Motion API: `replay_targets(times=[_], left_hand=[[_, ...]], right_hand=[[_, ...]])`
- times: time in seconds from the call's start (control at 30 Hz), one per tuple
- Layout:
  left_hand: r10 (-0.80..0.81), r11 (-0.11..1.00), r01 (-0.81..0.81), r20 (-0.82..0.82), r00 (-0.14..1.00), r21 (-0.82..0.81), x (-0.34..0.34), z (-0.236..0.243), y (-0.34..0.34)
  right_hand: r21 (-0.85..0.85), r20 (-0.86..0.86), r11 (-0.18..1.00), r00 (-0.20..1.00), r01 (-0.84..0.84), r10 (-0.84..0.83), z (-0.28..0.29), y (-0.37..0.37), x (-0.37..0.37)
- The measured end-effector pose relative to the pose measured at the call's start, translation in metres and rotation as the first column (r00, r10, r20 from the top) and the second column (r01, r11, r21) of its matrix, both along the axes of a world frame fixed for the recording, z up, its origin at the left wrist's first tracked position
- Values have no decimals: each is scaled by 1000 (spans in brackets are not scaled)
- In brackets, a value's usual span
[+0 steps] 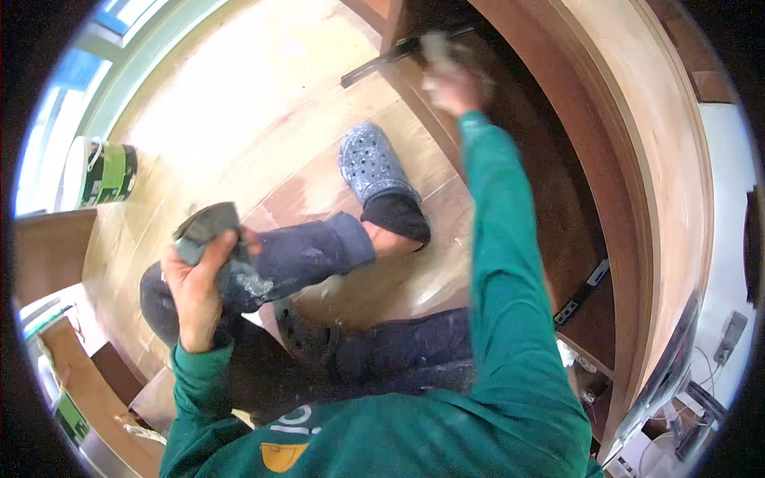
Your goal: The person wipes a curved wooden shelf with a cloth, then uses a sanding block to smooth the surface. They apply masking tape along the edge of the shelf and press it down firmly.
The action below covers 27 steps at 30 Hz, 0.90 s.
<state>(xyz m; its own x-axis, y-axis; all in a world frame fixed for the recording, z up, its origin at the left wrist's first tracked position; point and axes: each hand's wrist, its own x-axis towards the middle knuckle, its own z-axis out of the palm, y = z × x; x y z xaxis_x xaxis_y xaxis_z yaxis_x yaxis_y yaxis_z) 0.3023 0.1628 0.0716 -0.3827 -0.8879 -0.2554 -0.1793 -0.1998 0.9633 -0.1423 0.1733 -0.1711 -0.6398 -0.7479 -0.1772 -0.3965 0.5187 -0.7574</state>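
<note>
My left hand [195, 283] grips a folded dark grey pad [203, 219], perhaps sandpaper or cloth, above my bent knee. My right arm reaches into a brown wooden cabinet [558, 119], where my right hand [456, 89], blurred, holds a small pale object [437, 52] beside a dark metal drawer rail [355, 78] at the cabinet's upper inside. A second rail [582, 291] shows lower in the cabinet, to the right of my sleeve.
I sit on a dusty wood-look floor [231, 135], one foot in a grey clog [370, 163]. A bucket [103, 171] stands left by a window. Loose boards [96, 382] lie lower left; cables and tools [693, 406] crowd the lower right.
</note>
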Motion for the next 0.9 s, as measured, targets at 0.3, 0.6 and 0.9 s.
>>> replay_targets(times=[0.3,0.6,0.9], left_hand=[[-3,983,42,-210,978,179,28,-6,-16],[226,661,48,259,939,-749,73,-35,-175],[568,499,163,463,681,-851,144,-267,-168]], right_hand=[[6,248,702,679,712,-691,124,297,217],[554,-674,116,526,824,-520,-26,325,156],[48,-517,999,856,25,4,-17,-92,137]])
